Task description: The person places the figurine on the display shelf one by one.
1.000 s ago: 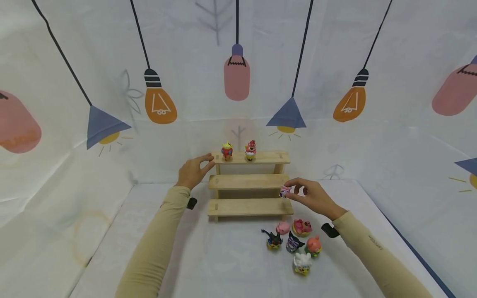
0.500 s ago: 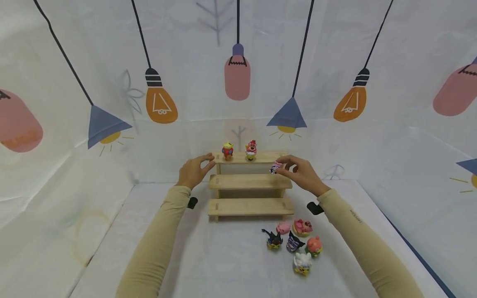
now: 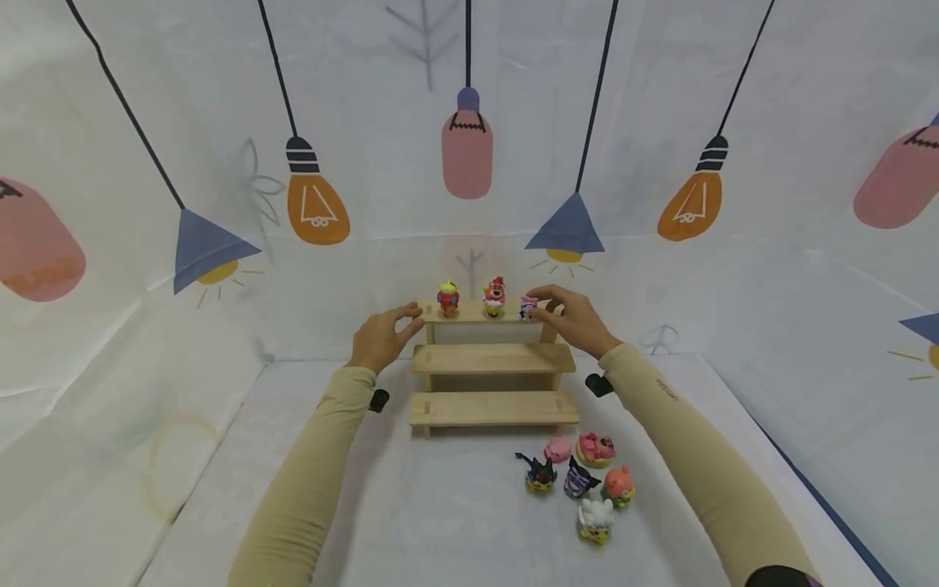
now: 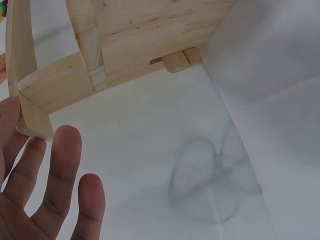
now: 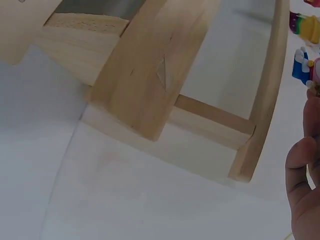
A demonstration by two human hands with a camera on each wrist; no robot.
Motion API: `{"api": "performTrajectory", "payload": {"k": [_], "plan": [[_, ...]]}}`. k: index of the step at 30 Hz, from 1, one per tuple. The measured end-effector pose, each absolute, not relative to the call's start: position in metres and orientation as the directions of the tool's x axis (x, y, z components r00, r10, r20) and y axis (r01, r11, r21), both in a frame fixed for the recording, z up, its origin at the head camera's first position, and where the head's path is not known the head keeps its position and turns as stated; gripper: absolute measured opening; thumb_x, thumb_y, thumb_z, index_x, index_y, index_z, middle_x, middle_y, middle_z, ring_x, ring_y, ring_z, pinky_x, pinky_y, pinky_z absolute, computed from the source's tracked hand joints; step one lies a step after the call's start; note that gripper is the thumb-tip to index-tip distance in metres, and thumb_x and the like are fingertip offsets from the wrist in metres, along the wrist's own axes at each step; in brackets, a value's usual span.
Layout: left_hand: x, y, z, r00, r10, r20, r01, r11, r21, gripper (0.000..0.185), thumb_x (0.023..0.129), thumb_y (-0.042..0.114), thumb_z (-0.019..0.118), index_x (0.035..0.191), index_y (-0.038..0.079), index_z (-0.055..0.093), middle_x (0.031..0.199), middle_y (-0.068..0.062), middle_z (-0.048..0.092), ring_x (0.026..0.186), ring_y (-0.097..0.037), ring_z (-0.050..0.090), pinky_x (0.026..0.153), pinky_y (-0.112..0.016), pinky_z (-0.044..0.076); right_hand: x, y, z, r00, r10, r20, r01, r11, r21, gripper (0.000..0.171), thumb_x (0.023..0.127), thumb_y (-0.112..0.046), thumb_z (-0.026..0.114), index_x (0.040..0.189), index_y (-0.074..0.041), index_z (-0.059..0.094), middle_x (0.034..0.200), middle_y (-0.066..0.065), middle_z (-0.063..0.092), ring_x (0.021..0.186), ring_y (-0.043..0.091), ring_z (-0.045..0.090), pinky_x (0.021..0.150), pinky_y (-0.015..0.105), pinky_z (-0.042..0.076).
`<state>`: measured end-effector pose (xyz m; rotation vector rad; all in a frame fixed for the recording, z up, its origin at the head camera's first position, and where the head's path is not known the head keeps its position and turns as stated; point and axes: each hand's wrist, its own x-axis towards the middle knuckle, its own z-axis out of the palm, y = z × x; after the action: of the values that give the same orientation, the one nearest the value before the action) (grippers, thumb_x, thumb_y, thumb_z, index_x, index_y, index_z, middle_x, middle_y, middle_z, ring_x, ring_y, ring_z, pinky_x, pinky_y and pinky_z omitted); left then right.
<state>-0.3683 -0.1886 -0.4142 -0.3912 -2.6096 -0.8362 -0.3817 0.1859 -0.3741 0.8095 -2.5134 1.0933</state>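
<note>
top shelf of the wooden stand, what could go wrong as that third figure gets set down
The right hand pinches a small pink figure at the top shelf, close beside the red bear figure; a finger could knock that neighbour over. The shelf looks narrow, so the figure might topple off. The left hand only touches the shelf's end, so the wooden stand may shift.
</note>
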Motion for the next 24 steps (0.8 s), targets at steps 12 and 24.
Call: {"api": "performTrajectory", "payload": {"k": [12, 24], "plan": [[-0.368, -0.189, -0.415, -0.891, 0.144, 0.431, 0.37, 0.781, 0.503, 0.039, 0.1, 0.047, 0.062, 0.13, 0.022, 0.072, 0.141, 0.009, 0.06, 0.04, -0.01, 0.018, 0.037, -0.028, 0.024, -0.391, 0.179, -0.378, -0.796, -0.384, 0.467, -0.603, 0.564, -0.564, 0.032, 0.098, -0.02, 0.071, 0.129, -0.014, 0.067, 0.122, 0.007, 0.071, 0.09, 0.023, 0.066, 0.071, 0.039, 0.05], [-0.368, -0.189, -0.416, -0.893, 0.133, 0.429, 0.36, 0.784, 0.506, 0.041, 0.1, 0.047, 0.063, 0.131, 0.022, 0.071, 0.14, 0.009, 0.061, 0.041, -0.009, 0.017, 0.037, -0.028, 0.023, -0.398, 0.181, -0.38, -0.824, -0.384, 0.416, -0.566, 0.57, -0.595, 0.035, 0.101, -0.02, 0.066, 0.135, -0.011, 0.062, 0.128, 0.013, 0.067, 0.097, 0.031, 0.067, 0.081, 0.047, 0.053]]}}
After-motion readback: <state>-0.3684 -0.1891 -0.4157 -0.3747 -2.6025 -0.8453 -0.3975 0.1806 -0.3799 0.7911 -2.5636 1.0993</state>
